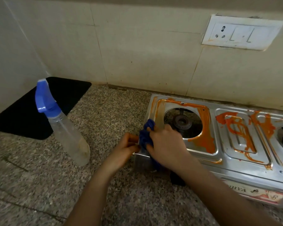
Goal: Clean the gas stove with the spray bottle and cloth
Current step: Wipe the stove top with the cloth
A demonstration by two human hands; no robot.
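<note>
Pressing down at the gas stove's front-left corner, the blue cloth is clutched by the right hand; that corner is pinched by the left hand. Orange smears lie rightward; the spray bottle stands on the table, nearer the left hand.

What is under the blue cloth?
The cloth lies on the stove's left front corner, pressed by the right hand. Whether orange mess remains beneath it is hidden. The left hand steadies the stove's left edge.
</note>
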